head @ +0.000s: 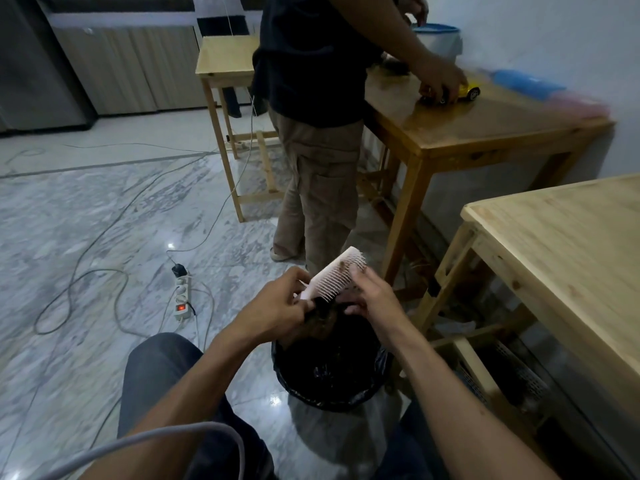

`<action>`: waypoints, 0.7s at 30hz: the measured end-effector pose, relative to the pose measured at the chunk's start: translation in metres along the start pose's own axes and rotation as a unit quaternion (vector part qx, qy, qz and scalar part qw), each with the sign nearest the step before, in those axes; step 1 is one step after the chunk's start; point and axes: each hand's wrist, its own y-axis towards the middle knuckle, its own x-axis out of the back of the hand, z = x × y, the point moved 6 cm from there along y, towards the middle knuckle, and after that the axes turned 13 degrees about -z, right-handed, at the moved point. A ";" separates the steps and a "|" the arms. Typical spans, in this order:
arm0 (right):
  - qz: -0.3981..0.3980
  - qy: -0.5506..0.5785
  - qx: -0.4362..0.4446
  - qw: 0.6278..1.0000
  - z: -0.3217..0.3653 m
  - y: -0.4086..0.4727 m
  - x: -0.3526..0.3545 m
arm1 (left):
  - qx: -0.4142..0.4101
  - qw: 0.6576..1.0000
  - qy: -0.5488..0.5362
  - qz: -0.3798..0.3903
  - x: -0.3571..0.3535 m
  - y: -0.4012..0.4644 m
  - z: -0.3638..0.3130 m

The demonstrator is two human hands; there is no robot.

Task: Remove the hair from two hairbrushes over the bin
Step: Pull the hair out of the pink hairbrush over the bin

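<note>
A pale pink hairbrush (333,276) with white bristles is held tilted above the bin (294,382), a round bin lined with a black bag. My left hand (273,304) grips the brush's lower end and also pinches a dark brown clump of hair (320,322) that hangs just over the bin's opening. My right hand (372,292) is at the brush's bristle side, fingers curled against the bristles and a few strands of hair. A second hairbrush is not visible.
A person (318,133) in a dark shirt and beige trousers stands just beyond the bin, handling a yellow toy car (465,91) on a wooden table (485,133). Another wooden table (571,244) is at my right. A power strip (182,297) and cables lie on the marble floor at left.
</note>
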 end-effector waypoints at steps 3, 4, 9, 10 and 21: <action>0.004 0.019 0.006 1.000 0.001 -0.003 -0.003 | -0.029 0.999 0.021 -0.008 0.001 0.002 -0.004; -0.007 0.007 0.022 1.000 0.000 -0.003 -0.003 | -0.029 0.999 0.023 -0.017 0.002 0.003 -0.004; -0.072 -0.023 0.074 0.994 0.001 -0.002 0.010 | 0.028 0.996 -0.008 -0.088 0.010 0.005 0.009; -0.082 -0.025 0.080 0.993 0.002 -0.002 0.013 | 0.048 0.992 -0.022 -0.112 0.013 0.005 0.012; -0.072 -0.142 0.019 0.987 -0.007 -0.009 0.011 | 0.010 0.988 0.013 -0.156 0.022 0.001 -0.001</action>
